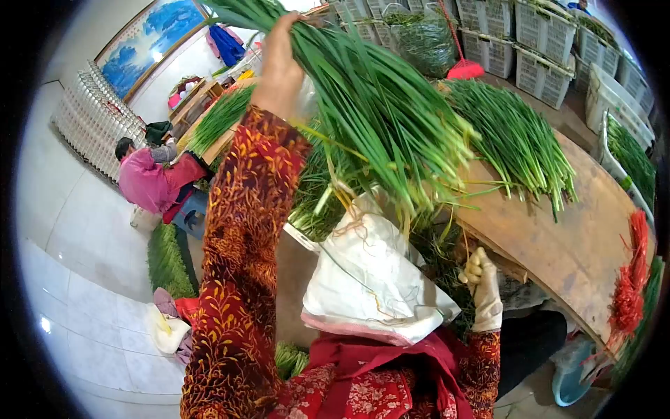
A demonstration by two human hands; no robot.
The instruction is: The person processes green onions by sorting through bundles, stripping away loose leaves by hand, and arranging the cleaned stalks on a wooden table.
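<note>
My left hand [280, 66] is raised at the top centre, closed round the leafy end of a large bunch of green stalks [384, 105]. The pale stalk ends hang down to the right, over a white sack [377, 269] on my lap. Lower right, beside the edge of a wooden board [558, 237], is my right hand [481, 286] in a pale glove. Its fingers are curled; whatever they hold, if anything, is too small to make out. A second pile of stalks [516, 136] lies on the board.
Red ties [630, 279] lie at the board's right end. Stacked crates [544, 49] stand at the back right, near a red dustpan [465, 69]. A person in pink [150, 174] sits at the left. A blue basin [574, 370] is on the floor.
</note>
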